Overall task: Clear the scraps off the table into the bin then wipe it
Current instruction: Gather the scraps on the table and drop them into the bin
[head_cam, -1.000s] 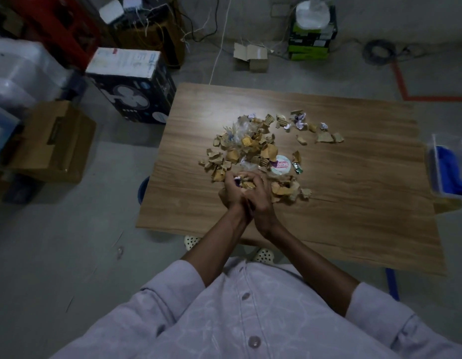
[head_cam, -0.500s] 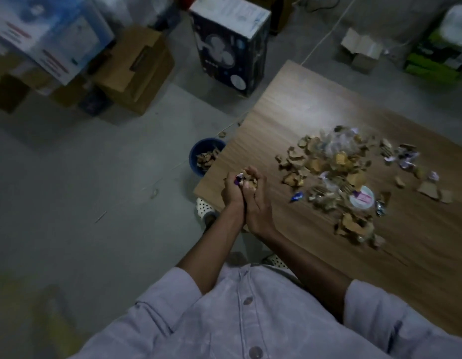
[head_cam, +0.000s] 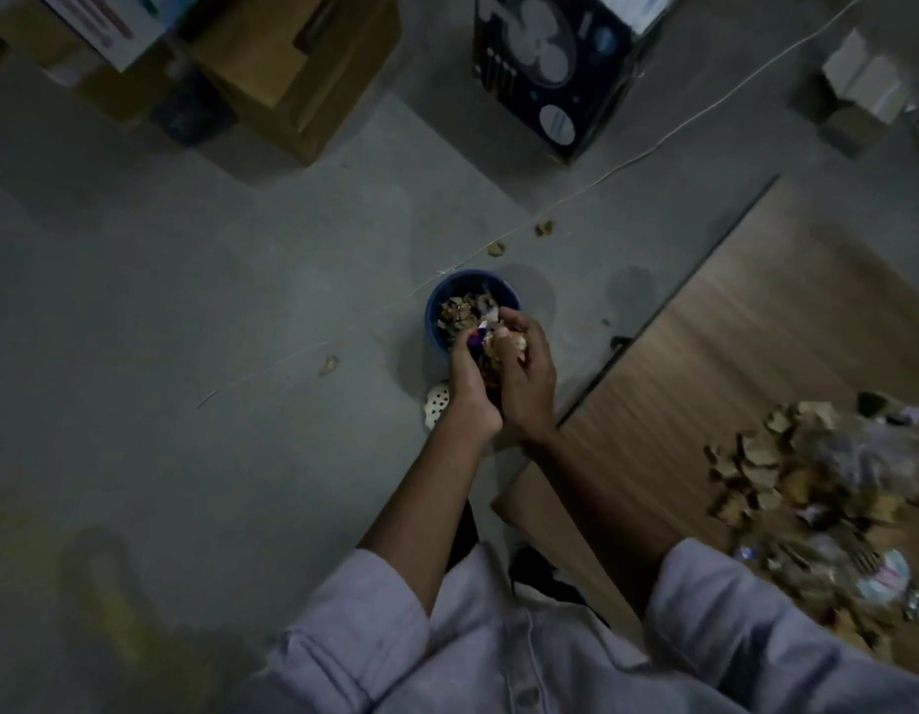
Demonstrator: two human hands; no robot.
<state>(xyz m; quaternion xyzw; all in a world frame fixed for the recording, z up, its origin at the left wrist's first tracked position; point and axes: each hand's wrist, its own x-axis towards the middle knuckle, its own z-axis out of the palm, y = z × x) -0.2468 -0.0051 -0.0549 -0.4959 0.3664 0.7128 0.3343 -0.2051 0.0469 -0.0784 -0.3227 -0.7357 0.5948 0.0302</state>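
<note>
Scrap pile [head_cam: 807, 487] blurred, cut off right; bin [head_cam: 431, 322] partly hidden.

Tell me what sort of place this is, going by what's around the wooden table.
Probably a storeroom or workshop back room: a bare grey concrete floor, brown cardboard boxes crowded together on it, and a dark carton printed with a fan standing nearby.

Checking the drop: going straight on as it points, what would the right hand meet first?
The right hand, gripping brown scraps, would probably meet the round blue bin first; depth is unclear.
</note>
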